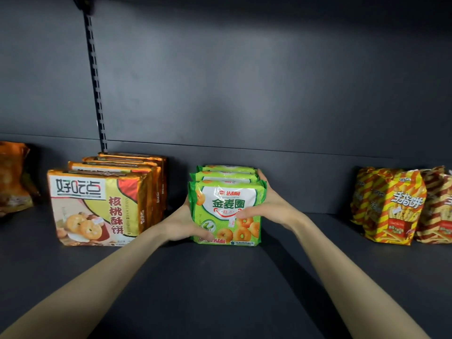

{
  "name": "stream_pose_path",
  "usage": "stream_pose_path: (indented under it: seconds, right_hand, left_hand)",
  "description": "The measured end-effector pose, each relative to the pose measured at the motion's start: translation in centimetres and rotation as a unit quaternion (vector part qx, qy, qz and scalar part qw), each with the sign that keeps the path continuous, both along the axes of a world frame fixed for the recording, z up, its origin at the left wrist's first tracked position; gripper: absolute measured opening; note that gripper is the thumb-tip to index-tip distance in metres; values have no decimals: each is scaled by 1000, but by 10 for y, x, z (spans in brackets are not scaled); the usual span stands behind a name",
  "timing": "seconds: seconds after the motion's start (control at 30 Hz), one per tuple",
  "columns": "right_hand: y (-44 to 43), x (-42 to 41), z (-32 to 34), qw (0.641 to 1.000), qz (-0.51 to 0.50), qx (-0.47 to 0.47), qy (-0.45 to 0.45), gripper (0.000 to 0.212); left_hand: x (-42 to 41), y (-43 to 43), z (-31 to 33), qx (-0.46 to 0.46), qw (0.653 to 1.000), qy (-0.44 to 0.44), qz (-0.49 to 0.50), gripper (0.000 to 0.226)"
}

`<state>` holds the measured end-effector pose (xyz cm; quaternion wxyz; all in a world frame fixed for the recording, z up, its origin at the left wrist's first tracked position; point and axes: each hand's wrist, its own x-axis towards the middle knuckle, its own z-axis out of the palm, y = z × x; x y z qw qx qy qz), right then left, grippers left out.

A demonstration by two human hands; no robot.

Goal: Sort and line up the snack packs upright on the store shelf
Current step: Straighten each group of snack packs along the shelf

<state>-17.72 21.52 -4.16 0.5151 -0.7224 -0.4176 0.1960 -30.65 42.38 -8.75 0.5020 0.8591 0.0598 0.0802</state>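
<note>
Head view puts the green snack packs (226, 211) at the middle of your dark shelf (220, 289), standing upright in a short row, front to back. You have both hands on that row: your left hand (186, 223) presses its left side with the thumb across the front pack's lower corner, and your right hand (271, 204) cups the right side, fingers reaching along the packs behind and the thumb lying on the front face. Both hands are closed around the row, holding it between them. To your left, just beside the left wrist, stand the orange cookie packs (102, 204), also lined up upright. Well apart on the right sit the striped red-and-yellow bags (391, 206). At the far left edge, a brown bag (13, 177) shows partly.
</note>
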Motion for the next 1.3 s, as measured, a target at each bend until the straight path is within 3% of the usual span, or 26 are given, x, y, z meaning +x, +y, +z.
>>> stream_pose_path:
  seconds: [0.7, 1.03, 1.3]
  right_hand:
    - [10, -12, -5, 999, -39, 18, 27, 133]
    - [-1, -14, -5, 999, -25, 29, 17, 93]
    - [4, -16, -9, 999, -20, 22, 24, 83]
  left_hand:
    - [-12, 4, -2, -51, 998, -24, 9, 94]
    - [-6, -4, -4, -56, 998, -17, -8, 93]
    - [-9, 4, -4, -57, 998, -20, -2, 95]
